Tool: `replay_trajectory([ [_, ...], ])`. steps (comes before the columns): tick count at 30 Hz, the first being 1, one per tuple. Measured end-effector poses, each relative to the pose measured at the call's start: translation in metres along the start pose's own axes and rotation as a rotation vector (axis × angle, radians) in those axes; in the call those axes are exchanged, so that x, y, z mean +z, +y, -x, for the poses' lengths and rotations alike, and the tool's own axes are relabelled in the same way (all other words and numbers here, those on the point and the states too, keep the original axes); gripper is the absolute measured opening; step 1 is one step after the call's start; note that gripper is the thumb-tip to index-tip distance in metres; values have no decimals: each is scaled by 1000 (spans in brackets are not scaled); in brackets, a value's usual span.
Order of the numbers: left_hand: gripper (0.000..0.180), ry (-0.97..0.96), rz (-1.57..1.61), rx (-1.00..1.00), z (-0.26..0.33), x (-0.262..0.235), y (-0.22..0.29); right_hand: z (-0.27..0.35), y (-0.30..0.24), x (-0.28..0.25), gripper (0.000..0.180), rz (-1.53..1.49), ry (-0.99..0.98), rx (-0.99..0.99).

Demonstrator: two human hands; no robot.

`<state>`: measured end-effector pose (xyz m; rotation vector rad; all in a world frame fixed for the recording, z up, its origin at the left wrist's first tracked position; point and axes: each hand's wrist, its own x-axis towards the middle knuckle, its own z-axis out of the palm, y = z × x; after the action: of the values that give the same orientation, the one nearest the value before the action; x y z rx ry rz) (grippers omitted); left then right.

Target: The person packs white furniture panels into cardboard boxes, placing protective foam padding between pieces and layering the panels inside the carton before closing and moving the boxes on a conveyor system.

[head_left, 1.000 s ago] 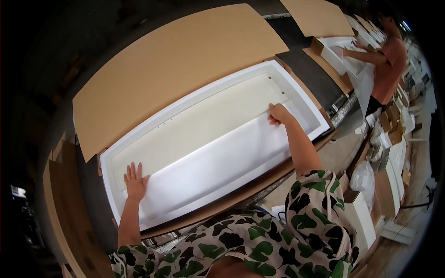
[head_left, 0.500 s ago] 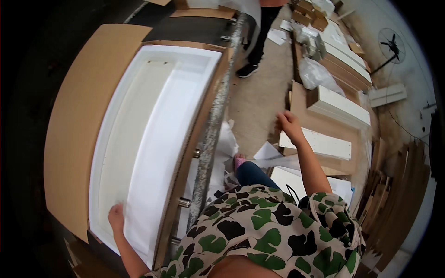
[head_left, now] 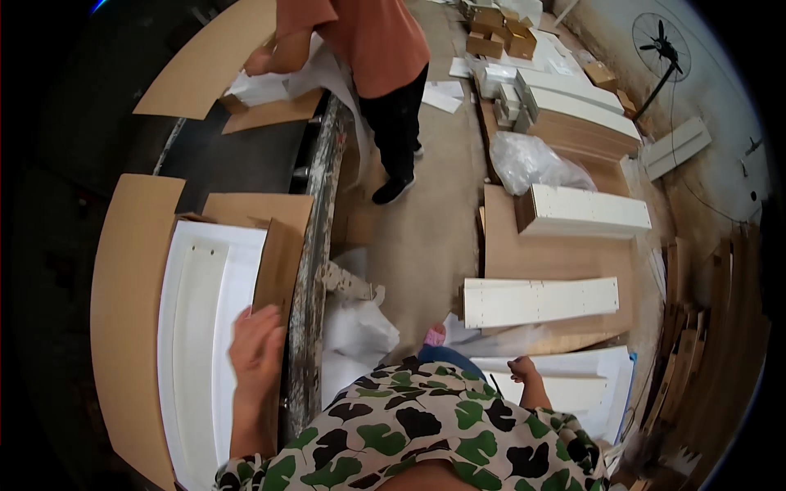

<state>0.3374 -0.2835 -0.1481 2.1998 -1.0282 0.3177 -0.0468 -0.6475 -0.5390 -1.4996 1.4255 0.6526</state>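
A: Where is the white panel (head_left: 196,344) lying?

B: It lies inside an open cardboard box (head_left: 123,327) on the desk (head_left: 315,245), at the person's left side. One brown flap (head_left: 278,266) of the box stands up along its right edge.

A: And the left hand (head_left: 258,352)?

B: It rests at the right edge of the panel, just under that flap. The fingers (head_left: 250,323) are spread flat and hold nothing.

A: The right hand (head_left: 524,370)?

B: It is well apart from the box, low over the floor side, just above a flat white board (head_left: 573,385). The fingers are curled narrow, but I cannot tell if they grip something.

A: What is around?

B: Beyond the board, a long white panel with small holes (head_left: 540,300) lies on brown cardboard (head_left: 557,254), and a white box (head_left: 585,211) is behind it. A clear plastic bag (head_left: 536,164) is further back. Another person in an orange shirt (head_left: 360,41) stands at the far end of the desk, bent over white wrapping. A standing fan (head_left: 659,41) is near the wall.
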Motion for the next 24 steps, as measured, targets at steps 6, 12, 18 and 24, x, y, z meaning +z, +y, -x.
replay_trajectory([
  [6, 55, -288, -23, 226, -96, 121, 37, -76, -94, -55, 35, 157, 403, -440],
  [12, 44, -505, 199, 38, -185, 208, 23, -105, -146, -81, 33, -43, 415, -353],
  [18, 28, -825, 158, 353, -276, 328, -36, -176, -56, -28, 38, 184, 181, 191],
  [24, 29, -1066, 259, 342, -398, 392, -49, -182, -203, -94, 39, 299, 69, 137],
])
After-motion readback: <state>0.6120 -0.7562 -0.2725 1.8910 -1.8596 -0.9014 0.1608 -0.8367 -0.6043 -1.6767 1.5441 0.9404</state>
